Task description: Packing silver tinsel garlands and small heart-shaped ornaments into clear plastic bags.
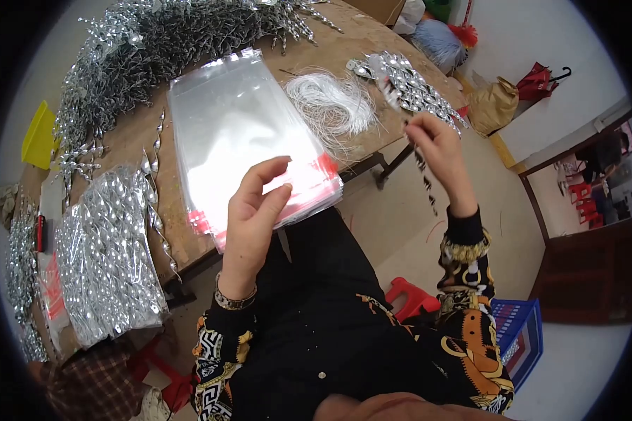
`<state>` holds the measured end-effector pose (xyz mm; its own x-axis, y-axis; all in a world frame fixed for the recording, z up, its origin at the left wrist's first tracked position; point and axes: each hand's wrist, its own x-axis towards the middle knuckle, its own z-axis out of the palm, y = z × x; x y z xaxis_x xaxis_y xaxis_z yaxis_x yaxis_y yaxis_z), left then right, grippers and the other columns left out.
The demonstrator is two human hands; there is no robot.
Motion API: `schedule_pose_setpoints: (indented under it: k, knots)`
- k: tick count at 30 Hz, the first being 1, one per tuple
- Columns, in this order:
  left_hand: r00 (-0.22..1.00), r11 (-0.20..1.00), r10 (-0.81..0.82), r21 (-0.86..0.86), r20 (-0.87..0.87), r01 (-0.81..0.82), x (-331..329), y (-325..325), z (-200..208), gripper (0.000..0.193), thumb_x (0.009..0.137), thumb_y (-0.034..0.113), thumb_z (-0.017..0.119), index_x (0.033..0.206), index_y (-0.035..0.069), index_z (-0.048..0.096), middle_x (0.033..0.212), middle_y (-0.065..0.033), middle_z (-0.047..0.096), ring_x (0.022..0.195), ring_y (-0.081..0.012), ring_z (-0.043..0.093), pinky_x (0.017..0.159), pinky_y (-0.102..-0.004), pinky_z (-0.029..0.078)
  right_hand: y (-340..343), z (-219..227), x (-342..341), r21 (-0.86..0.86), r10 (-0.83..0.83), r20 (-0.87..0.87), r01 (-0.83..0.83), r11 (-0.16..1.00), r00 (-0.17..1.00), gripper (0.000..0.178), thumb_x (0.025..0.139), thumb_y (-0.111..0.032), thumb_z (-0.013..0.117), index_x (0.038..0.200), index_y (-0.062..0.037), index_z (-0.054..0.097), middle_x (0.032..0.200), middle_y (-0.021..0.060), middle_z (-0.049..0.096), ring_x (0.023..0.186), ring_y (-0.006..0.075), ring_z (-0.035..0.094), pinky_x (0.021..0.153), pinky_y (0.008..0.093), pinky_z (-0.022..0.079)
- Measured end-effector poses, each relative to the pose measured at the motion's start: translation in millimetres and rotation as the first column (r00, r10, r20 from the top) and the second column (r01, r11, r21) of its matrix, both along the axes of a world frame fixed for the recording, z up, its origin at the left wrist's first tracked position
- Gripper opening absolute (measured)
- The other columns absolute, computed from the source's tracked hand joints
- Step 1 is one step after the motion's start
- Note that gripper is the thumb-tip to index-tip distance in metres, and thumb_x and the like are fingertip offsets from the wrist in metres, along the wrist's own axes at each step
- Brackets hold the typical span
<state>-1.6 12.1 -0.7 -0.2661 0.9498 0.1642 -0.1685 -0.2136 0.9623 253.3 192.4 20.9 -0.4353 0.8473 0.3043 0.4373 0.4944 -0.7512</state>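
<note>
My right hand [439, 151] pinches a twisted silver foil strand [427, 184], which hangs below the fingers past the table's right edge. Its upper part is blurred and runs toward a row of silver twisted strands [423, 90] on the table. My left hand [249, 217] is raised over the near end of a stack of clear plastic bags [225, 116] with red-pink edges. Its thumb and forefinger are bent but apart, and nothing shows between them. Beside the stack lies a loose bundle of thin white string [340, 105].
A large heap of silver tinsel [147, 59] fills the far left of the wooden table [351, 24]. Packed bags of silver strands [116, 256] lie at the near left, by a yellow bin [41, 137]. A red stool [409, 298] and blue basket [523, 330] stand on the floor.
</note>
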Motion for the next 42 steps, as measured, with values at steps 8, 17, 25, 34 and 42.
schedule_pose_setpoints:
  k: [8, 17, 25, 34, 42]
  knots:
    - [0.988, 0.981, -0.134, -0.155, -0.08, 0.12, 2, 4, -19, 0.02, 0.093, 0.007, 0.051, 0.109, -0.002, 0.06, 0.106, -0.0067, 0.062, 0.098, -0.0133, 0.059, 0.085, -0.0269, 0.05, 103, -13, 1, 0.468, -0.255, 0.273, 0.103, 0.878, 0.928, 0.017, 0.086, -0.018, 0.06, 0.088, -0.0007, 0.06, 0.075, 0.0165, 0.061, 0.071, 0.0297, 0.061, 0.064, 0.0375, 0.046]
    - [0.989, 0.97, -0.149, -0.193, 0.024, 0.151, 2, 3, -21, 0.019, 0.092, 0.004, 0.052, 0.108, -0.004, 0.06, 0.104, -0.008, 0.063, 0.096, -0.0141, 0.06, 0.087, -0.026, 0.049, 155, -29, -26, 0.596, -0.385, 0.469, 0.038, 0.802, 0.795, 0.016, 0.083, -0.021, 0.061, 0.084, -0.0052, 0.062, 0.085, 0.0149, 0.064, 0.083, 0.036, 0.061, 0.07, 0.0465, 0.047]
    - [0.986, 0.962, -0.163, -0.216, 0.047, 0.169, 1, 5, -20, 0.02, 0.093, 0.005, 0.051, 0.108, -0.004, 0.06, 0.104, -0.0085, 0.062, 0.097, -0.0147, 0.061, 0.088, -0.0268, 0.05, 175, -49, -36, 0.623, -0.48, 0.564, 0.036, 0.782, 0.672, 0.019, 0.081, -0.025, 0.064, 0.087, -0.0079, 0.063, 0.084, 0.0129, 0.065, 0.082, 0.0346, 0.063, 0.07, 0.0468, 0.049]
    - [0.979, 0.98, -0.136, -0.164, -0.15, 0.111, -4, -1, -18, 0.017, 0.091, 0.004, 0.053, 0.104, -0.004, 0.06, 0.099, -0.008, 0.063, 0.093, -0.0149, 0.061, 0.083, -0.0262, 0.048, 163, -44, -36, 0.659, -0.481, 0.469, 0.07, 0.749, 0.74, 0.022, 0.084, -0.025, 0.063, 0.096, -0.0074, 0.061, 0.095, 0.0159, 0.064, 0.088, 0.0349, 0.062, 0.072, 0.0453, 0.049]
    - [0.64, 0.987, 0.162, 0.108, -0.751, -0.123, -27, -17, -6, 0.017, 0.082, 0.001, 0.06, 0.099, -0.001, 0.06, 0.09, -0.0123, 0.059, 0.084, -0.0273, 0.059, 0.072, -0.0351, 0.047, 84, -11, -68, 0.563, -0.179, 0.329, -0.04, 0.826, 0.927, 0.015, 0.087, -0.016, 0.061, 0.094, -0.0028, 0.06, 0.087, 0.0135, 0.063, 0.073, 0.0301, 0.061, 0.067, 0.0373, 0.048]
